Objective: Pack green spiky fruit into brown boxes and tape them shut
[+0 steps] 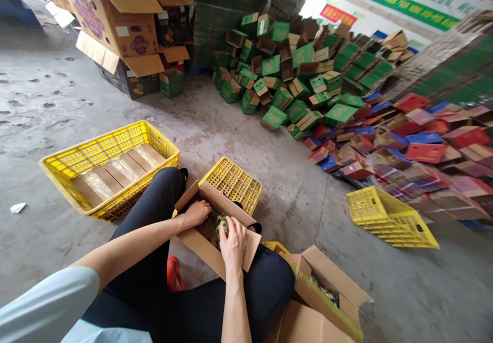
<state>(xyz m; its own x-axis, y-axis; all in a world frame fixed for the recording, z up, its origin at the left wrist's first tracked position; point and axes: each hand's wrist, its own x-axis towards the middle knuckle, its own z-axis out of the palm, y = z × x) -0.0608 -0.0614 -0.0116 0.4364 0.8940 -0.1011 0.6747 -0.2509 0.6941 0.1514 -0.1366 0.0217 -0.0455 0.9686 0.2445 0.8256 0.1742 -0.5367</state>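
An open cardboard box (201,248) sits between my knees with its flaps folded outward. Small green and dark items (211,235), perhaps fruit in clear wrapping, lie inside it. My left hand (197,213) reaches in at the box's left end, fingers curled together; whatever they hold is hidden. At the right end, my right hand (233,241) closes on a shiny green item (222,223), whose exact kind is unclear. Behind the box an upturned yellow plastic crate (241,181) rests on the floor.
To my left, a yellow crate (57,163) holds several taped cardboard boxes (125,169). Another open carton (335,302) with similar contents stands at my right knee. Further off are a yellow crate (385,220), piled green boxes (273,117), red and blue boxes (425,152), and large cartons (127,30).
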